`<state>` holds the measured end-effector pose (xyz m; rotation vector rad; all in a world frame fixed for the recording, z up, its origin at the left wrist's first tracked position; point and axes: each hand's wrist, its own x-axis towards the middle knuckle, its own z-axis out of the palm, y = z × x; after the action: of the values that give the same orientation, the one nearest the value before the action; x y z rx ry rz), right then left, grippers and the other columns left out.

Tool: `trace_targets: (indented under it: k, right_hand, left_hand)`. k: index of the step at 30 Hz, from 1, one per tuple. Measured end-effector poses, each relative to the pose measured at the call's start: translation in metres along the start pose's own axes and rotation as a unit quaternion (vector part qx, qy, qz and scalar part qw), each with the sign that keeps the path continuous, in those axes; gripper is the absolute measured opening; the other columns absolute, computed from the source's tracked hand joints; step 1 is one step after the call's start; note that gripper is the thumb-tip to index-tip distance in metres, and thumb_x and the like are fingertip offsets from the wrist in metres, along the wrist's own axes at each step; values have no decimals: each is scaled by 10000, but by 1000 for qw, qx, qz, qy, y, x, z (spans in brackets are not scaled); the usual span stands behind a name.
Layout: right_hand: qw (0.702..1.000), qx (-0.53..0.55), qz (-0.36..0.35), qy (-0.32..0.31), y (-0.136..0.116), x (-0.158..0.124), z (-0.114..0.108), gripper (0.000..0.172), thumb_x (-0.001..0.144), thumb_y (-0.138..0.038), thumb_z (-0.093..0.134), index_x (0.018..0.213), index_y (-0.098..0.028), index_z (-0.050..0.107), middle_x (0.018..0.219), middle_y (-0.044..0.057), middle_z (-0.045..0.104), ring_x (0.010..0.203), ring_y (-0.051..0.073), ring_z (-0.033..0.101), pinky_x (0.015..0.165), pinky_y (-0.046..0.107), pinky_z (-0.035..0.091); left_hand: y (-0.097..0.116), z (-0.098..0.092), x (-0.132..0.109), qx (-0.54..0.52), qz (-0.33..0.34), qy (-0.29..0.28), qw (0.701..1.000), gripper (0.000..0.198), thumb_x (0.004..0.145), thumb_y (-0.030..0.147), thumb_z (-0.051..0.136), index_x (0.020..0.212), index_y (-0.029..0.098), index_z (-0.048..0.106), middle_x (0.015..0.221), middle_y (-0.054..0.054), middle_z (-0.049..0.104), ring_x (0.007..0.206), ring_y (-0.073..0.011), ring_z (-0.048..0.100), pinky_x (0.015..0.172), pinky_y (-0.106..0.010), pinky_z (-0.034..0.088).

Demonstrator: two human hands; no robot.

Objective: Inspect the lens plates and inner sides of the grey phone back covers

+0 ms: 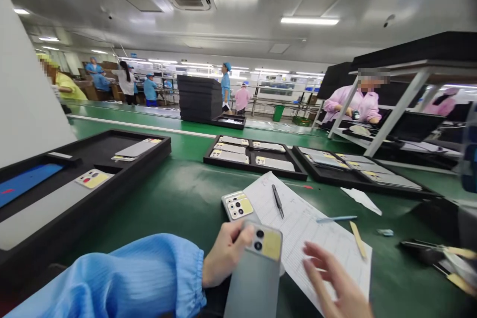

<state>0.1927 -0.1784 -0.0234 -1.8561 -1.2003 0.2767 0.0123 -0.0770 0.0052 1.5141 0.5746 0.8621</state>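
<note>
Phone cover [257,278] in left hand [222,259], bottom cut off.

A loose, puffed sleeve [122,278] of light blue, faintly shiny cloth covers the left arm. It ends behind the fingers [238,238] in a gathered elastic cuff [196,278] with fine pleats. The left hand [222,258] is bare past it. The right hand [337,283] is bare too, with no cloth showing behind its fingers.

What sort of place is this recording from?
Probably a phone factory assembly or inspection line. The left hand holds a grey phone back cover with a yellow camera patch, a black tray of similar covers sits on the green belt table, and a person in a pink smock works nearby.
</note>
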Motion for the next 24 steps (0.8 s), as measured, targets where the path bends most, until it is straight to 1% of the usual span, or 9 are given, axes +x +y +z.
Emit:
trace_targets:
  k: [1,4,7,10,13,15,19,21,24]
  right_hand:
    - [998,41,-36,-41,-8,-7,13,362,799,-453,440,1055,-199,467,946,104,612,739,205,616,599,291,516]
    - [994,74,-74,-40,-33,-21,50,516,792,-419,454,1226,-177,315,1148,137,530,1019,256,550,830,357,470]
    - [992,0,-116,-40,-53,-23,69,751,742,-400,526,1327,-144,131,1303,176,349,1176,318,404,909,432,404]
    - [988,-56,-145,-5,-65,-12,72,771,752,-337,508,1348,-142,58,1244,173,352,1153,325,409,903,444,397]
    - [982,-108,-158,5,-71,3,67,786,710,-319,528,1337,-94,111,1177,174,389,1086,312,449,882,408,407]
    - [971,-186,-145,-23,-71,11,63,792,703,-337,520,1321,-23,138,1169,196,408,1109,303,422,918,378,369]
    - [957,-249,-122,-84,-66,18,64,591,714,-421,501,1138,-12,449,1068,223,518,1037,367,452,829,451,382]
    - [949,-271,-119,-106,-64,17,67,575,722,-474,486,1073,-19,504,1047,222,546,1001,367,473,802,459,384]
    - [941,-299,-116,-109,-67,15,73,658,703,-467,516,1146,14,450,1078,239,544,1015,367,469,799,453,378]
  left_hand:
    - [3,-2,3,-13,14,39,999,341,821,440,405,701,133,490,678,-8,518,645,-109,479,609,-209,396]
    - [7,-8,11,-15,80,130,988,279,845,381,393,821,138,527,782,-29,580,741,-136,528,681,-231,429]
    - [5,-11,16,10,102,141,985,301,848,390,392,821,132,545,768,-28,598,708,-129,540,651,-226,440]
    - [1,-16,20,41,121,146,981,341,843,415,396,792,125,566,725,-29,612,690,-138,556,638,-235,449]
    - [1,-28,30,79,147,164,972,422,869,430,315,818,120,598,775,-55,637,750,-161,581,698,-275,463]
    - [2,-42,38,107,171,191,961,405,891,398,273,962,150,586,974,-66,619,918,-166,558,835,-316,431]
    - [-5,-72,55,161,176,262,935,317,855,353,424,1099,164,497,1159,-84,507,1039,-204,497,890,-436,395]
    - [-13,-79,60,191,169,243,936,319,846,330,452,1115,162,485,1152,-83,507,1018,-204,509,867,-434,415]
    - [-25,-79,66,246,175,132,944,301,839,309,471,1098,158,500,1133,-79,521,1000,-198,521,852,-424,431]
